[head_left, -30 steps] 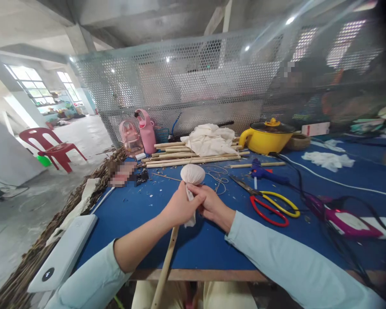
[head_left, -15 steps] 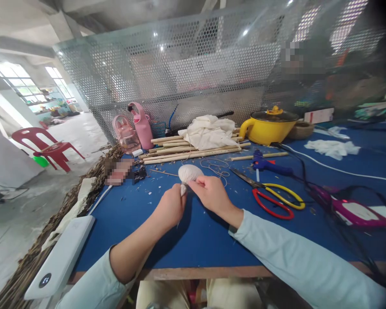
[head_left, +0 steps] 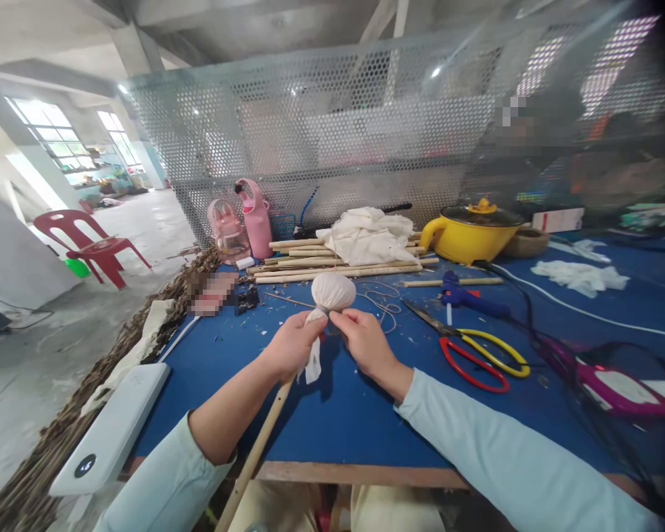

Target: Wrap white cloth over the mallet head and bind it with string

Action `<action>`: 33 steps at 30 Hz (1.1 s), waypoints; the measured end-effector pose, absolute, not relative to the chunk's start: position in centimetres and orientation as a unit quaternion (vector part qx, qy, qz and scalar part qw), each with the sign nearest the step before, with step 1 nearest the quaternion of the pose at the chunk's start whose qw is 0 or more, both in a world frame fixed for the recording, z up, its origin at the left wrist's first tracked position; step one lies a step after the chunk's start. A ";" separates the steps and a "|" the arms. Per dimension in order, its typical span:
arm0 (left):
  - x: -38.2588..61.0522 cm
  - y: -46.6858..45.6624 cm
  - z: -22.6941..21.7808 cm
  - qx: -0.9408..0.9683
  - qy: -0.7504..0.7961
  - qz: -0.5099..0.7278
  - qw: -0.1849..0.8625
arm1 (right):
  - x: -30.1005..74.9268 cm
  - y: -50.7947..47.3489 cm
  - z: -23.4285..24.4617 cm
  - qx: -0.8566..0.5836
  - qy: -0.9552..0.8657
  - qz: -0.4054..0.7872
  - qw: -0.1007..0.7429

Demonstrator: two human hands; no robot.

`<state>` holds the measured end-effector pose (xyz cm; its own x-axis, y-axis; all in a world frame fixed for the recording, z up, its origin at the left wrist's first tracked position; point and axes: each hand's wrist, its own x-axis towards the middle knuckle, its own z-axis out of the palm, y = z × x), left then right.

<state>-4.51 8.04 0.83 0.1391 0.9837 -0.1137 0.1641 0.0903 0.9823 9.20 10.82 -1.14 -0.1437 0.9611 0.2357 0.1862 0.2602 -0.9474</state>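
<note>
Cloth-wrapped ball (head_left: 333,291), apparently mounted on a wooden stick (head_left: 258,447), sits above the desk (head_left: 360,428); the stick crosses the near edge. Left hand (head_left: 295,346) grips the stick; right hand (head_left: 366,343) pinches beneath the ball, contents unclear. Judged light, soft-skinned, stiff-shafted; hold below the ball.

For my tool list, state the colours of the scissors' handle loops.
One red loop and one yellow loop; best seen in the head view.
</note>
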 end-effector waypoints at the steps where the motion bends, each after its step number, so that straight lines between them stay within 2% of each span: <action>1: -4.5 8.0 0.9 0.524 0.510 0.407 0.546 | 9.2 10.9 -1.3 -0.439 -0.622 0.445 0.472; 5: -4.6 7.7 1.4 0.422 0.438 0.431 0.667 | 9.4 11.2 -1.4 -0.368 -0.602 0.562 0.432; 13: -5.7 7.2 2.1 0.337 0.285 0.344 0.829 | 9.5 10.8 -0.9 -0.303 -0.539 0.661 0.424; 20: -5.8 7.4 0.2 0.438 0.243 0.241 0.831 | 10.1 10.3 -0.9 -0.287 -0.430 0.783 0.346; 23: -5.7 8.1 -0.8 0.456 0.284 0.197 0.820 | 10.0 10.7 -1.6 -0.295 -0.385 0.798 0.358; 25: -5.9 8.5 -0.9 0.499 0.357 0.187 0.767 | 9.8 11.1 -2.0 -0.310 -0.366 0.790 0.382; 26: -6.1 8.6 -0.7 0.536 0.414 0.203 0.707 | 9.7 11.4 -2.2 -0.319 -0.362 0.784 0.391; 28: -6.4 8.7 0.4 0.607 0.544 0.294 0.499 | 9.5 11.6 -2.4 -0.341 -0.361 0.769 0.402; 31: -6.4 8.1 2.8 0.629 0.640 0.431 0.100 | 9.0 11.7 -2.3 -0.371 -0.358 0.748 0.417; 32: -6.0 7.8 3.6 0.633 0.643 0.431 0.025 | 8.8 11.6 -2.3 -0.380 -0.357 0.743 0.420; 33: -5.5 7.4 4.2 0.648 0.644 0.406 -0.003 | 8.6 11.5 -2.3 -0.388 -0.357 0.738 0.421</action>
